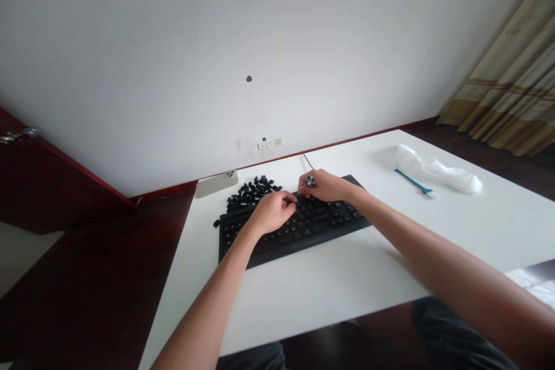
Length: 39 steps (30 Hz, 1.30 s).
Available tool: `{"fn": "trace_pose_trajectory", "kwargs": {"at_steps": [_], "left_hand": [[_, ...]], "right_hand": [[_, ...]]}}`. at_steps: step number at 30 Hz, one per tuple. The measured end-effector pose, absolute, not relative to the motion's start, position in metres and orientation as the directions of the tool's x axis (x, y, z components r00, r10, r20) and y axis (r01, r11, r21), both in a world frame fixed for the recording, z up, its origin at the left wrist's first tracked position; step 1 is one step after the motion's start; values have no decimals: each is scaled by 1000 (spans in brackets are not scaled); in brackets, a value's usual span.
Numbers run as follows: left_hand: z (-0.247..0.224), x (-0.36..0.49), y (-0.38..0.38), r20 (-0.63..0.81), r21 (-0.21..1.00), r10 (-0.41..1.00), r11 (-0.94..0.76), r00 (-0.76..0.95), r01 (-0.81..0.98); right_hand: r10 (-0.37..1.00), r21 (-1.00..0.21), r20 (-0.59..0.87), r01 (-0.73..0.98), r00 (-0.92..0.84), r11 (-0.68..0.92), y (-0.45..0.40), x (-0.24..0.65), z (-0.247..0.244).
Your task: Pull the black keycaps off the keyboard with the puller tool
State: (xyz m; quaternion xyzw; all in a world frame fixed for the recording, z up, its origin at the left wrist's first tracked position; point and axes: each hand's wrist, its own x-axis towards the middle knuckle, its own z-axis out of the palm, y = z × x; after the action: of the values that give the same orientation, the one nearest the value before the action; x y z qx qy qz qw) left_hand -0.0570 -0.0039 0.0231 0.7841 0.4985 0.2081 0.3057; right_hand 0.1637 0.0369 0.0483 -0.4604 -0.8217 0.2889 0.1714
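A black keyboard (pixel 312 224) lies at a slant on the white table, some keycaps off it. My left hand (pixel 274 211) rests over its upper middle, fingers curled into a pinch; what they hold, if anything, is too small to make out. Just to the right, at the keyboard's far edge, my right hand (pixel 325 185) is closed around a small tool with a round black-and-silver end (pixel 310 181). Its lower part is hidden by the fingers. Behind the keyboard's left half spreads a heap of loose black keycaps (pixel 251 192), with a single keycap (pixel 216 223) apart on the left.
A phone (pixel 217 184) lies at the table's far left corner. On the right are a blue-handled brush (pixel 414 181) and a crumpled clear plastic bag (pixel 437 169). A cable (pixel 308 162) runs off the white table's (pixel 329 283) back edge toward the wall.
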Motion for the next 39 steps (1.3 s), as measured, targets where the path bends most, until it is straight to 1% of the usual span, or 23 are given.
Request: {"fn": "trace_pose_trajectory", "kwargs": {"at_steps": [3, 6, 9, 13, 15, 17, 20, 21, 23, 26, 29, 32, 35, 39], "left_hand": [[20, -58, -1, 18, 712, 908, -305, 418, 633], [20, -57, -1, -11, 742, 887, -302, 462, 599], [24, -57, -3, 27, 736, 880, -338, 474, 586], [29, -65, -2, 171, 662, 927, -359, 334, 658], [30, -69, -1, 212, 631, 927, -371, 308, 682], [28, -69, -1, 219, 605, 909, -411, 354, 682], [22, -61, -5, 218, 542, 848, -516, 482, 663], [19, -57, -6, 234, 517, 831, -545, 504, 659], [12, -49, -9, 309, 466, 814, -580, 491, 668], [4, -41, -12, 385, 413, 766, -641, 514, 646], [-2, -38, -13, 372, 391, 742, -670, 558, 631], [-5, -39, -15, 290, 345, 784, -620, 549, 704], [-7, -39, -17, 165, 283, 790, -611, 590, 739], [-7, -39, -18, 114, 267, 786, -614, 608, 743]], "right_hand": [[842, -637, 27, 640, -538, 430, 35, 163, 48], [808, -646, 40, 602, -587, 470, 30, 163, 48], [770, -651, 62, 559, -635, 513, 27, 163, 49], [743, -638, 70, 543, -665, 546, 24, 165, 52], [721, -609, 74, 541, -689, 580, 21, 164, 54], [708, -564, 79, 554, -702, 612, 15, 163, 57], [704, -496, 86, 582, -705, 645, 7, 162, 60], [698, -475, 86, 587, -710, 656, 6, 162, 61], [681, -447, 82, 584, -728, 678, 4, 164, 63], [668, -436, 65, 581, -741, 687, 4, 165, 65], [717, -402, 75, 637, -693, 658, -3, 164, 61], [785, -335, 130, 718, -606, 610, -20, 160, 48], [798, -347, 229, 719, -557, 602, -38, 158, 31], [782, -363, 332, 694, -527, 622, -47, 158, 16]]}}
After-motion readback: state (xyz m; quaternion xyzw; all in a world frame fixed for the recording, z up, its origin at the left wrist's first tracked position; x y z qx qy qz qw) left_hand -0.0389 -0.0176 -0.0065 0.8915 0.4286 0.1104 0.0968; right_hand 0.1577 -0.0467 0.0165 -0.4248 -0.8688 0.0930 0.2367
